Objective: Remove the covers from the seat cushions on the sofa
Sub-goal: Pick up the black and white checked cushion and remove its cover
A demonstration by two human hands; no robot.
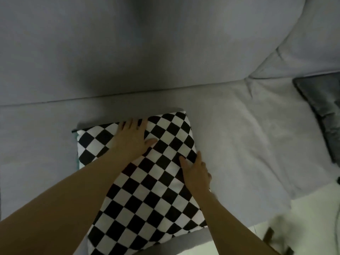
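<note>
Hands are both lying on a checkered cushion [147, 190], whose black-and-white cover is still on. The cushion is sitting on the grey sofa seat [239, 140]. It is turned at a slant, with its far edge pointing toward the backrest [128, 43] and its near corner hanging over the seat's front edge, close to the person.

The left hand [132, 137] is lying flat on the far part of the cushion's top. Its fingers are stretching out straight to the far edge, and its thumb is spreading off to the right across the checks. It is pressing down with an open palm and gripping nothing. Its forearm is crossing the cushion's left half from the lower left.

The right hand [196, 173] is sitting on the cushion's right edge, nearer the person than the left hand and well apart from it. Its thumb is lying on the top face, while its fingers are running along and over the side. Whether they are pinching the cover or only resting against it cannot be told.

A thin teal strip [76, 161] is showing along the cushion's left edge. A dark grey cushion [322, 111] is lying at the far right of the seat, well apart from both hands. Pale floor [303, 214] is showing beyond the seat's front at the lower right.
</note>
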